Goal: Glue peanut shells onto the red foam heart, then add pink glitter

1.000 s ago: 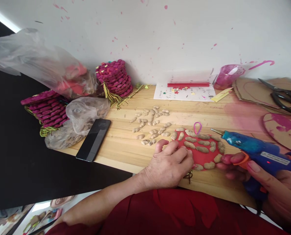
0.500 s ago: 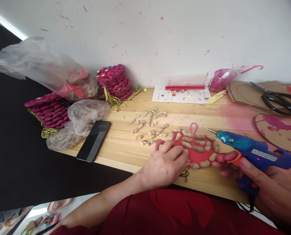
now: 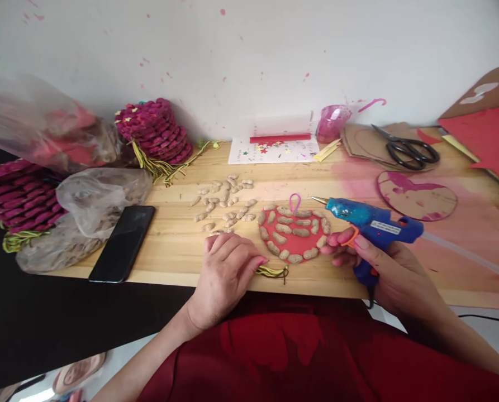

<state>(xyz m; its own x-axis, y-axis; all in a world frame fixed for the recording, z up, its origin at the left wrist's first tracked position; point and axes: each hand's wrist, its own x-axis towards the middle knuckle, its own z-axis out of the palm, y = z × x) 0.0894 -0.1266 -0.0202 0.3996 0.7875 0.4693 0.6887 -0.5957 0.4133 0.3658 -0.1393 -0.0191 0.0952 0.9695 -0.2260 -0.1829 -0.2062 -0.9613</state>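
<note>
My right hand [image 3: 394, 268] grips a blue hot glue gun [image 3: 358, 215], its fingers near the orange trigger and its nozzle pointing left. Below the nozzle lies a red disc [image 3: 291, 242], with peanuts around its rim and several in its middle. A purple loop [image 3: 295, 202] sticks out at its top, and a yellow-and-dark yarn tassel [image 3: 273, 272] at its bottom. Left of the disc, my left hand [image 3: 228, 268] is curled at the near edge of a scatter of loose peanuts [image 3: 229, 216]. Its fingertips are hidden, so whether they hold a peanut does not show.
A phone [image 3: 122, 244], plastic bags [image 3: 100, 187] and purple woven pieces [image 3: 157, 134] stand on the left. Behind are a paper sheet [image 3: 243, 155] with star sequins and a pink cup [image 3: 332, 124]. Scissors [image 3: 412, 153] and painted cardboard [image 3: 421, 201] lie at right.
My left hand has moved left off the red disc towards the loose peanuts, uncovering the disc's left side. My right hand still holds the glue gun. The view has turned right.
</note>
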